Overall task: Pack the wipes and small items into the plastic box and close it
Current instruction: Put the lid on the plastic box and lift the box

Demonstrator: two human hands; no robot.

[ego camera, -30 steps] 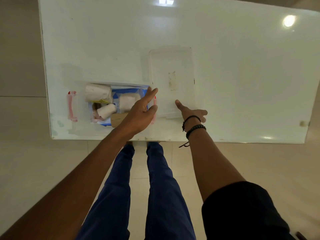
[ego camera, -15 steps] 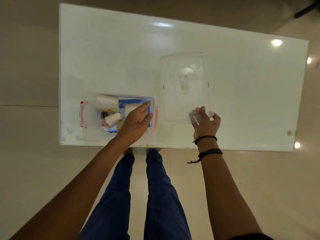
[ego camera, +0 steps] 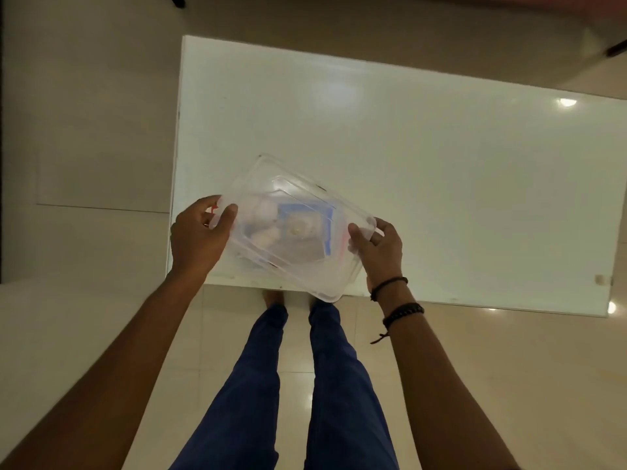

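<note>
Lid (ego camera: 298, 266): light, stiff, slippery plastic, skewed over box (ego camera: 305, 228). Left hand (ego camera: 198, 237) grips 9 o'clock edge, right hand (ego camera: 380, 251) 3 o'clock; hold by rims.

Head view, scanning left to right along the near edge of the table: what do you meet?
Left hand → clear plastic lid, both hands gripping its ends, with blue wipes pack seen through it → right hand → black wrist bands → bare glossy white table.

No readable text, brand, number or sign anywhere. Only a blurred pale patch on the clear lid (ego camera: 295, 228), too smeared to make out.
</note>
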